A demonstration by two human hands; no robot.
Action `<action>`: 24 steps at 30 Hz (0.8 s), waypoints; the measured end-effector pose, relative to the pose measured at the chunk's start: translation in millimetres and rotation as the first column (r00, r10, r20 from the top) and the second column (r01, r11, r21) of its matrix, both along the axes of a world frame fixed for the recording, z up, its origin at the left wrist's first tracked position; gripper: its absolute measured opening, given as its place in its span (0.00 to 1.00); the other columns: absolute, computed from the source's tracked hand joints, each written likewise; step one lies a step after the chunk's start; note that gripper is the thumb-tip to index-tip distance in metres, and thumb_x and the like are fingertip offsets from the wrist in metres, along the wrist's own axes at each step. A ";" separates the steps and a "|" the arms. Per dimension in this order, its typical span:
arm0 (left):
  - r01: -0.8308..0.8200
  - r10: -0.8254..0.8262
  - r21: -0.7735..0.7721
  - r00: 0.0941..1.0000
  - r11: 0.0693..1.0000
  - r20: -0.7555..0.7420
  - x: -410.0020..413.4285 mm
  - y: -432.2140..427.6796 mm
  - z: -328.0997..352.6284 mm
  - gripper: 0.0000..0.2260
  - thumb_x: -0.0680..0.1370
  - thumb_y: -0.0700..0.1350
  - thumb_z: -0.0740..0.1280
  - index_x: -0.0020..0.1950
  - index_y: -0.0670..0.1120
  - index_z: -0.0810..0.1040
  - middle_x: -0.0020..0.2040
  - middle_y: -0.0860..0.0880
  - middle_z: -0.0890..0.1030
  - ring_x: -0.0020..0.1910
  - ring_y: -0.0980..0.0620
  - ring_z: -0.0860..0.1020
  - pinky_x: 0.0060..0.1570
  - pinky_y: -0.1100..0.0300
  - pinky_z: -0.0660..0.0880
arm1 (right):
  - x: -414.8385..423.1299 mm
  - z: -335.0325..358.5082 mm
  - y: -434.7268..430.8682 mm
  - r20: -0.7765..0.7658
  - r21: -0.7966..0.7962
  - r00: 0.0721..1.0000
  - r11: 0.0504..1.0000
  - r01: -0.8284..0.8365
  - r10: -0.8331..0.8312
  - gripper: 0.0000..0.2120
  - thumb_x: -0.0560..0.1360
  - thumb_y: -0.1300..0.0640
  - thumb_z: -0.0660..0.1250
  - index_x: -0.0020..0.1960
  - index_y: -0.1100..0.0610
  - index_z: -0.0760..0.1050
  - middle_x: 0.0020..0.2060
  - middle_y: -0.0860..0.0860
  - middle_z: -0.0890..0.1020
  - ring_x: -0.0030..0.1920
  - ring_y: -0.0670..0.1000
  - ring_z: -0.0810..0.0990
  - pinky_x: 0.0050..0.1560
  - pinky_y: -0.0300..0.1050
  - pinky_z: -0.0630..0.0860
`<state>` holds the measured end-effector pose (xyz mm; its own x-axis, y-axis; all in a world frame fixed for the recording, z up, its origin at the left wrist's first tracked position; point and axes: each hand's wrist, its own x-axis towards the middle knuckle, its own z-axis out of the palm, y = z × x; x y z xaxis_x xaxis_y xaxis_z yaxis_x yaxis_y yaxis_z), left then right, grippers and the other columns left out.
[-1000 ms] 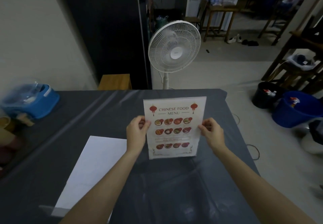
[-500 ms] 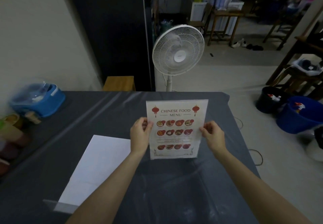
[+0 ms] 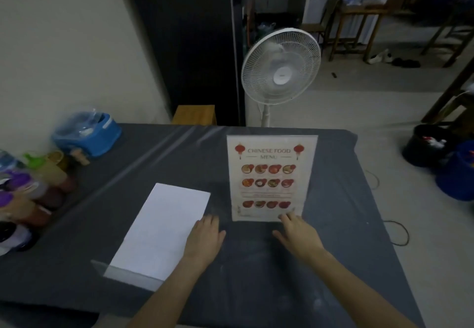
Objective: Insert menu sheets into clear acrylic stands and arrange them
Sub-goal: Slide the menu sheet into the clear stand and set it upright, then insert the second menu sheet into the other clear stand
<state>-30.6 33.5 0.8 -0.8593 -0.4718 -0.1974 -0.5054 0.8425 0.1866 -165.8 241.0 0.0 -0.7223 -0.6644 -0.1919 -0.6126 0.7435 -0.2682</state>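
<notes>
At the far left I see a blue container near the wall, with what looks like clear plastic bunched inside; I cannot tell what else it holds. Beside it a cluster of bottles and cups runs along the table edge.

Next comes the white sheet, lying flat with its long axis running away from me and tilted to the right. Its near end seems to sit in a clear acrylic stand lying down; I cannot tell how deep it goes. My left hand rests open, palm down, at the sheet's right edge, holding nothing, so I judge it the nearer hand for that sheet.

To the right, the filled menu stand stands upright, facing me, long axis vertical. My right hand is open, fingers loosely spread, fingertips touching or just at its lower right corner, gripping nothing.

I judge 1 stand done and 1 left.

Far right, on the floor, a black bucket and a blue bucket hold small items too blurred to name.
</notes>
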 end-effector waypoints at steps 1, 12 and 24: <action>0.020 -0.019 -0.028 0.999 0.999 0.037 5.8 -2.3 -0.4 0.23 0.82 0.53 0.56 0.74 0.44 0.64 0.74 0.44 0.68 0.71 0.46 0.69 0.72 0.55 0.65 | 5.7 -0.6 -8.7 0.003 0.014 1.000 0.999 -0.029 0.029 0.20 0.77 0.45 0.60 0.64 0.55 0.67 0.62 0.53 0.74 0.61 0.54 0.75 0.55 0.49 0.76; 0.066 -0.045 -0.114 0.983 0.991 0.177 60.0 -89.9 4.8 0.28 0.83 0.56 0.51 0.79 0.44 0.54 0.80 0.44 0.52 0.79 0.45 0.51 0.77 0.53 0.47 | 62.3 -6.9 -106.2 0.000 0.128 0.955 0.947 -0.294 0.297 0.27 0.77 0.44 0.59 0.71 0.56 0.62 0.69 0.55 0.69 0.69 0.56 0.68 0.68 0.51 0.67; 0.234 -0.228 -0.008 0.954 0.972 0.197 100.7 -220.1 -17.4 0.27 0.83 0.54 0.52 0.78 0.40 0.54 0.80 0.42 0.53 0.79 0.45 0.51 0.77 0.52 0.49 | 134.7 -1.8 -215.7 0.112 0.085 0.991 0.994 0.064 -0.074 0.26 0.78 0.44 0.59 0.71 0.55 0.62 0.68 0.54 0.71 0.65 0.55 0.72 0.63 0.51 0.72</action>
